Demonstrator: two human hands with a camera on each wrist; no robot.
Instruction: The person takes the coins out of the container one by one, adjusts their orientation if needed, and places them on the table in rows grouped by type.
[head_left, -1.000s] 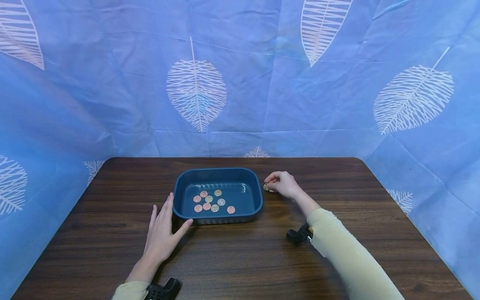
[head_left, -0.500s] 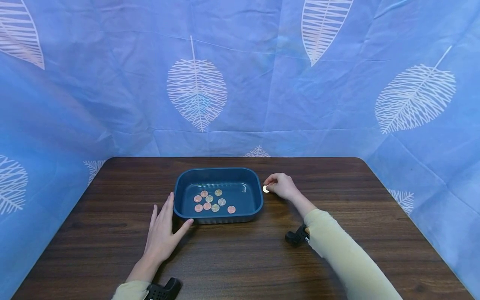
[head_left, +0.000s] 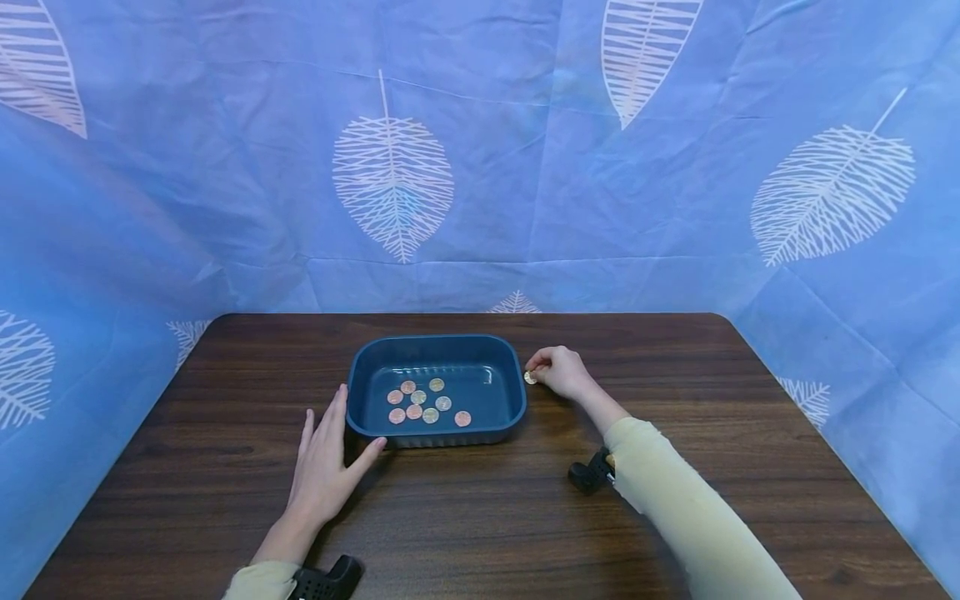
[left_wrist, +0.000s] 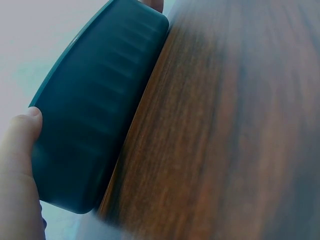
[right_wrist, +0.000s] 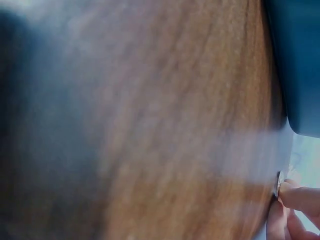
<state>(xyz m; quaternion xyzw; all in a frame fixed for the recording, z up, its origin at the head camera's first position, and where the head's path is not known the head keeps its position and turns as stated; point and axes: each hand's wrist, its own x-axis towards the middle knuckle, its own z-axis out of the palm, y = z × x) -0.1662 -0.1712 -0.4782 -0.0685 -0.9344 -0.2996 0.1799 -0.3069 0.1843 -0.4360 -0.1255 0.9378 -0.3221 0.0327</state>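
Note:
A dark blue rectangular tray (head_left: 495,433) stands on the table, with several copper and gold coins (head_left: 414,412) lying flat inside it, mostly toward the left. My left hand (head_left: 322,471) rests against the tray's left front corner, fingers straight along its left side and thumb at the front wall. In the left wrist view the thumb (left_wrist: 22,145) touches the ribbed tray wall (left_wrist: 105,100). Just right of the tray, my right hand (head_left: 564,371) pinches a gold-coloured coin (head_left: 530,377) between thumb and fingertips. The right wrist view shows that coin (right_wrist: 279,184) on edge.
The dark wooden table (head_left: 480,525) has rounded far corners. Behind and beside it hangs a blue cloth (head_left: 480,167) with white leaf prints. A black wrist camera (head_left: 590,472) sits under the right sleeve, another (head_left: 330,579) at the left wrist.
My right hand has shifted slightly left and toward me, with the coin pinched in it, turning its face to the light and back. The left hand, tray and coins inside stay put.

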